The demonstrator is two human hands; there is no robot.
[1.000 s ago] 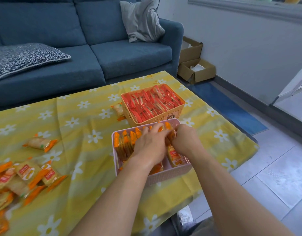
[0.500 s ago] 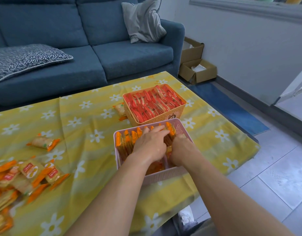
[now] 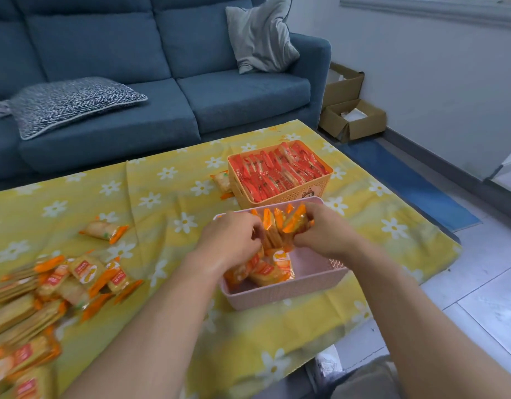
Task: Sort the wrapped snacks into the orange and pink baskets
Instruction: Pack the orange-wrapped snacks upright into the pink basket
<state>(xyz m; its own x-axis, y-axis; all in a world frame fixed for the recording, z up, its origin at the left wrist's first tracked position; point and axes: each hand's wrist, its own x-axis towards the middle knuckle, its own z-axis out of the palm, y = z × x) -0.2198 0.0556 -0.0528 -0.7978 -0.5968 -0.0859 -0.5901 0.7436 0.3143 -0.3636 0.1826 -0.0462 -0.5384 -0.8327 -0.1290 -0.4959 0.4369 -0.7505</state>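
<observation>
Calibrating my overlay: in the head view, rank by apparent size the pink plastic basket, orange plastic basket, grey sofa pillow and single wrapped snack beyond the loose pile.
1. Pink plastic basket, also the nearest.
2. Orange plastic basket and grey sofa pillow: too alike to rank.
3. Single wrapped snack.

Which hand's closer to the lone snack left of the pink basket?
Left. The left hand is right of the lone snack, over the pink basket; right hand is farther right.
</observation>
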